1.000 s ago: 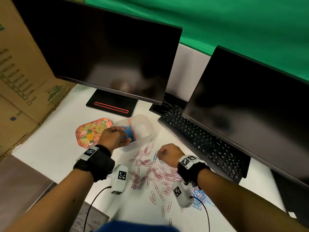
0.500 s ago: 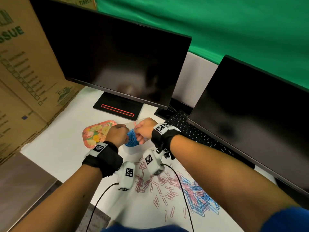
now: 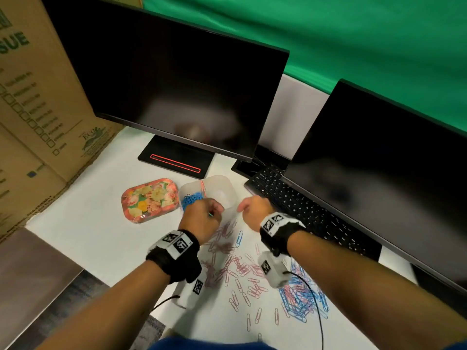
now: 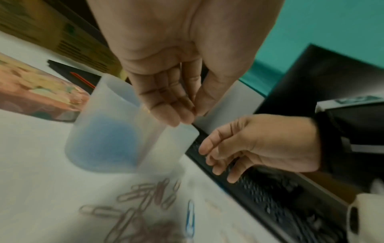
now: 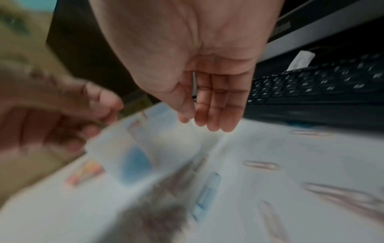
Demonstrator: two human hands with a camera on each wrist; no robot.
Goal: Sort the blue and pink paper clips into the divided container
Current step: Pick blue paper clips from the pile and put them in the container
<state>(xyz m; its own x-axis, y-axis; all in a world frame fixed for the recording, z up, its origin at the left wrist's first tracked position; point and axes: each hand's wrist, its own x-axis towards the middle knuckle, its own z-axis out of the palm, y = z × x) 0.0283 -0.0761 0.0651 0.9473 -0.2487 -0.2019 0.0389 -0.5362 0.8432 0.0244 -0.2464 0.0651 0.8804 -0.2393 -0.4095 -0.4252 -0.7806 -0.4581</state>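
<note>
The translucent divided container (image 3: 223, 192) stands on the white desk with a heap of blue clips (image 3: 191, 199) in its left compartment, beside a pink divider. My left hand (image 3: 204, 215) hovers at the container's near rim; in the left wrist view its fingers (image 4: 176, 111) hang nearly straight with the thumb close to them, and I see nothing between them. My right hand (image 3: 250, 207) is just right of the container, its fingers (image 5: 209, 115) relaxed and empty. Pink clips (image 3: 227, 248) lie scattered below the hands, with a single blue clip (image 3: 239, 238) among them.
A mixed blue and pink pile (image 3: 300, 296) lies under my right forearm. A floral tray (image 3: 149, 199) sits left of the container. Two dark monitors (image 3: 177, 97) and a keyboard (image 3: 303, 210) stand behind and to the right; a cardboard box (image 3: 38, 109) is at the left.
My right hand has drawn back from the container's blue compartment to its right side. My left hand has slipped from the rim toward the near side. Blue clips stay in the container.
</note>
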